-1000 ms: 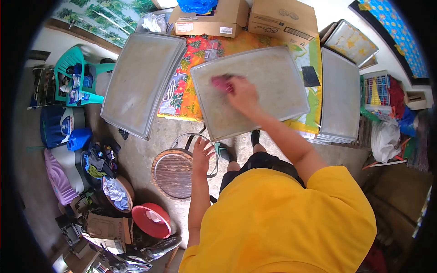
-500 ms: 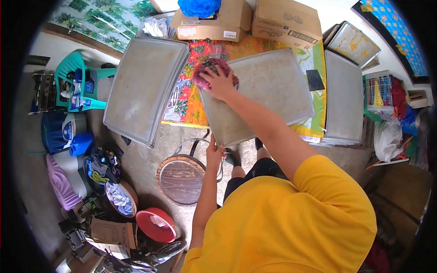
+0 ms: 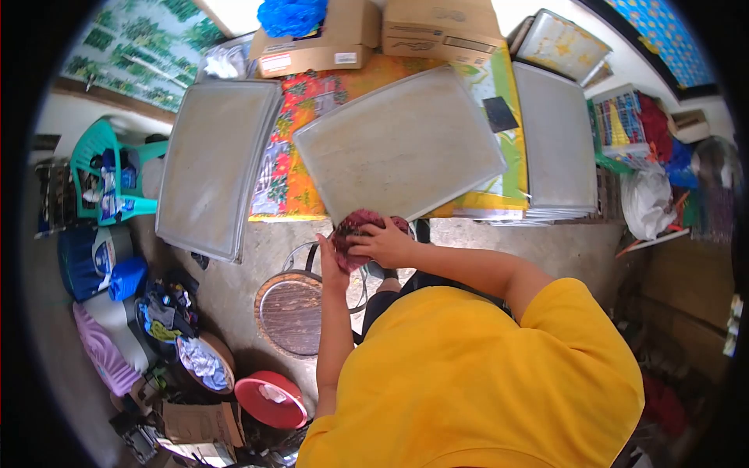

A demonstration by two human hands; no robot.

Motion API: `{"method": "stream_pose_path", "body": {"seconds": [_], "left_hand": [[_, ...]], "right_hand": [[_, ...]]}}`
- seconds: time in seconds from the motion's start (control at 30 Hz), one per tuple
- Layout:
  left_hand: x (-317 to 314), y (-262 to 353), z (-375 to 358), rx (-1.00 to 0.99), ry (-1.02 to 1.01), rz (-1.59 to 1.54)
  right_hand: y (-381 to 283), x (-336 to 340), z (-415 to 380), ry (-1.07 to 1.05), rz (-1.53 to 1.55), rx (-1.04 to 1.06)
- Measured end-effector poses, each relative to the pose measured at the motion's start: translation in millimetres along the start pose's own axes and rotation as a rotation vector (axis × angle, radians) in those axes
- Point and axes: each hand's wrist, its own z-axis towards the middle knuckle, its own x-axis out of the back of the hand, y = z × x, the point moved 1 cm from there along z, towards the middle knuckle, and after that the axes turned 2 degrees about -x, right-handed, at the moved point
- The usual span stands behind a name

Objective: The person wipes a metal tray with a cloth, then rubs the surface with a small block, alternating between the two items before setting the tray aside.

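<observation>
A grey metal tray [image 3: 402, 144] lies at a slant on the table, its near corner past the front edge. My right hand [image 3: 384, 243] presses a dark pink cloth [image 3: 357, 234] around that near corner, with its fingers bent over the fabric. Close beside it on the left, my left hand [image 3: 333, 265] is raised against the cloth and the tray's corner. The cloth hides part of its fingers and whatever they grip.
Stacked trays stand left [image 3: 211, 168] and right [image 3: 555, 140] of the flowered tablecloth [image 3: 312, 199]. Cardboard boxes [image 3: 441, 27] are at the back. Below are a round wooden stool [image 3: 290, 316], a red basin [image 3: 269, 399] and a green chair [image 3: 94, 156].
My right hand has moved with the cloth from the tray's far left part down to its near corner, beside my left hand. The whole view has shifted a little.
</observation>
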Motion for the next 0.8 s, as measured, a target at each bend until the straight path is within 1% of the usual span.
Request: {"method": "stream_pose_path", "body": {"seconds": [0.03,0.07,0.1,0.17,0.23,0.3,0.37,0.47,0.5,0.6,0.67,0.7,0.73,0.77,0.8], "left_hand": [[-10,-2,2,-0.023,0.034,-0.033],[-17,-5,-3,-0.016,0.106,0.047],[-7,-10,3,-0.003,0.091,0.211],[31,-14,25,0.013,0.06,0.538],[20,-10,19,-0.001,0.131,0.647],[12,-6,18,-0.013,0.181,0.729],[10,-4,17,-0.018,0.213,0.778],[1,-4,11,-0.044,0.236,0.805],[-1,-4,9,-0.055,0.242,0.813],[16,3,20,-0.055,0.279,0.998],[16,0,29,-0.589,0.382,1.211],[16,1,28,-0.861,0.43,1.308],[4,7,28,-0.709,0.302,1.142],[-16,10,27,-0.681,0.245,1.065],[-43,8,26,-0.655,0.188,0.986]], "right_hand": [[4,3,-10,-0.006,0.001,-0.016],[9,5,-20,-0.01,0.003,-0.031],[12,12,-29,-0.014,0.006,-0.045],[35,22,-53,0.039,-0.029,-0.178],[70,26,-86,0.076,-0.072,-0.326],[99,54,-122,0.03,-0.144,-0.497],[136,65,-161,0.08,-0.188,-0.64],[193,77,-217,0.014,-0.378,-0.789],[209,84,-226,-0.006,-0.421,-0.85],[226,139,-217,-0.08,-0.401,-1.204],[212,167,-191,0.225,-0.291,-1.211],[201,170,-176,0.373,-0.227,-1.212],[192,167,-161,0.496,-0.043,-1.136],[182,164,-144,0.615,0.139,-1.05],[164,167,-122,0.604,0.27,-1.027]]}}
